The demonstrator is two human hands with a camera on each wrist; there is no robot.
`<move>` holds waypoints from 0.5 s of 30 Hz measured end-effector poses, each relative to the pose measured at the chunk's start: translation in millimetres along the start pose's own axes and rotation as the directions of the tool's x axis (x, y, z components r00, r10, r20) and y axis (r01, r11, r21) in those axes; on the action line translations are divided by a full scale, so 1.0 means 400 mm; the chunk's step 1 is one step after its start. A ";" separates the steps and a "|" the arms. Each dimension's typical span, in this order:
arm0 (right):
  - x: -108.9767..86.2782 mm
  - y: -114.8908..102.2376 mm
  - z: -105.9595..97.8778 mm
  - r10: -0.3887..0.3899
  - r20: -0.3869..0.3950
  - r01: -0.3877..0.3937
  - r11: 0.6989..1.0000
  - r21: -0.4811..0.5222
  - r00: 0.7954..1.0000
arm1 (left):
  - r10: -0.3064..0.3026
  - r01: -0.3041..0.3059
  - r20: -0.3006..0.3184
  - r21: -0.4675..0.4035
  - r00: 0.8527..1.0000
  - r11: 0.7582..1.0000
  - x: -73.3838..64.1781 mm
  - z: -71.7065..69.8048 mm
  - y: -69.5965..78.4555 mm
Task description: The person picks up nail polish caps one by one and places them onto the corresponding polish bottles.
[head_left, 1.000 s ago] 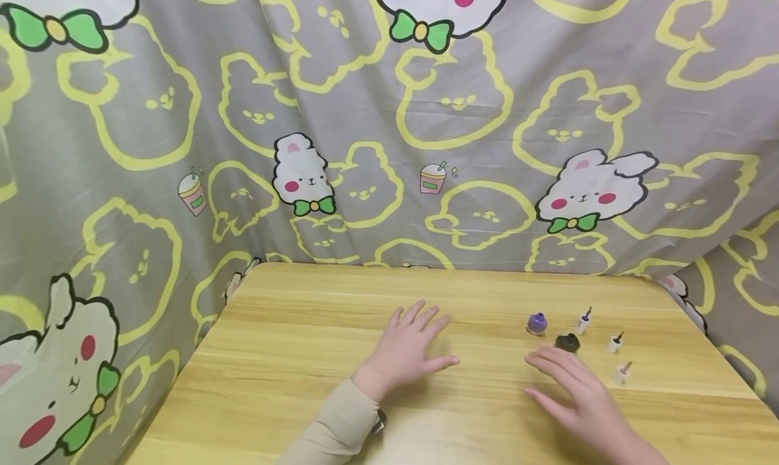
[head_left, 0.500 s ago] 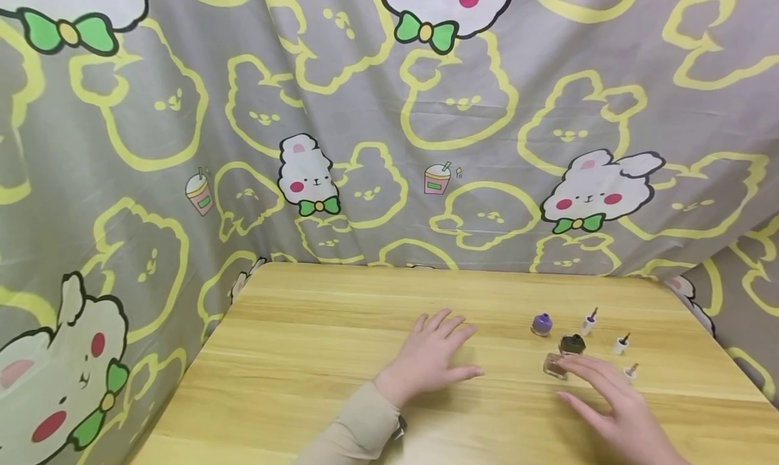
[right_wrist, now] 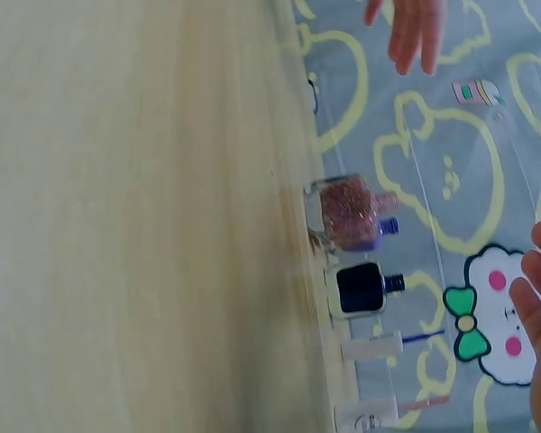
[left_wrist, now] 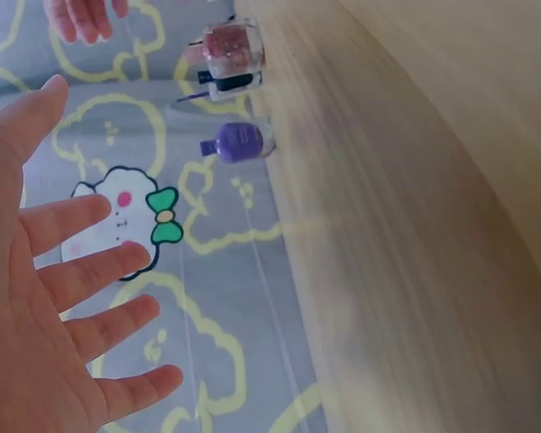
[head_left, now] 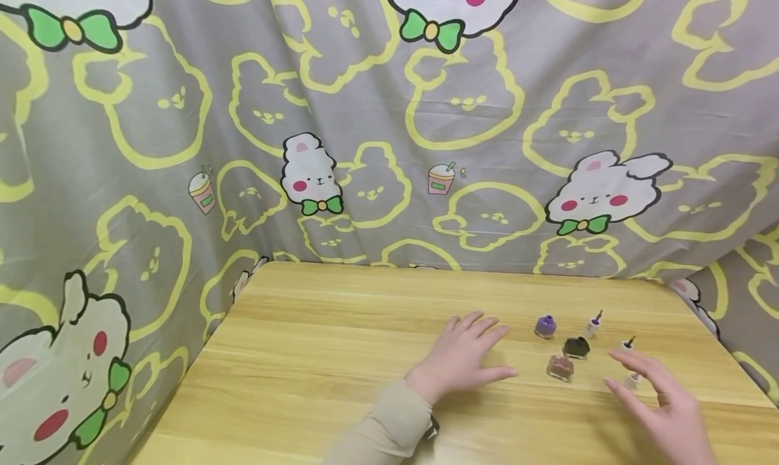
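My left hand (head_left: pixel 465 357) hovers over the table with spread fingers, left of three uncapped nail polish bottles. The purple bottle (head_left: pixel 546 327) stands farthest back, the black bottle (head_left: pixel 576 347) in the middle, and the pink glitter bottle (head_left: pixel 560 368) nearest me. To their right, three white caps stand with brushes pointing up: one with a purple brush (head_left: pixel 594 326), one with a dark brush (head_left: pixel 628 344), and one with a pinkish brush (right_wrist: pixel 424 402). My right hand (head_left: pixel 666 407), fingers loosely bent, hangs near the front cap, partly covering it. In the right wrist view it holds nothing.
The wood-grain table (head_left: pixel 316 343) reaches back to a grey curtain (head_left: pixel 365 113) printed with rabbits and yellow outlines. More curtain hangs along the left and right sides. A small dark object (head_left: pixel 433 428) shows beside my left sleeve.
My right hand has moved right, away from the pink glitter bottle it was covering, to the caps. My left hand has also drifted right, still spread. The head view has shifted slightly.
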State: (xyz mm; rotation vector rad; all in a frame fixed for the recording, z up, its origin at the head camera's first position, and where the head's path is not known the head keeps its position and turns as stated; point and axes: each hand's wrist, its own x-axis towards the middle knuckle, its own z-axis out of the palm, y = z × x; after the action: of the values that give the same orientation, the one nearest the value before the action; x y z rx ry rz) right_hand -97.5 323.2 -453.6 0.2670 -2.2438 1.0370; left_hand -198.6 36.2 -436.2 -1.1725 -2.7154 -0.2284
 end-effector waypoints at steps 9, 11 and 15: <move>0.003 0.047 -0.036 0.126 -0.073 -0.095 0.938 0.332 0.989 | -0.002 0.003 0.010 -0.063 1.000 0.998 0.037 0.014 0.034; 0.002 0.067 -0.042 0.158 -0.068 -0.116 0.901 0.418 0.985 | -0.011 0.013 0.018 -0.087 1.000 0.996 0.044 0.018 0.039; -0.009 0.114 -0.054 0.238 -0.031 -0.186 0.830 0.526 0.971 | -0.034 0.038 0.031 -0.141 0.999 0.989 0.059 0.028 0.045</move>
State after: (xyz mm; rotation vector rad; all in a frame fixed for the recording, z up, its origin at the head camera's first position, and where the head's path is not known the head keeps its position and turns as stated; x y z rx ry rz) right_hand -104.2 369.4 -473.3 0.1889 -1.8950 1.7406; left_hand -202.2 67.3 -440.6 -1.1709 -2.7869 -0.4196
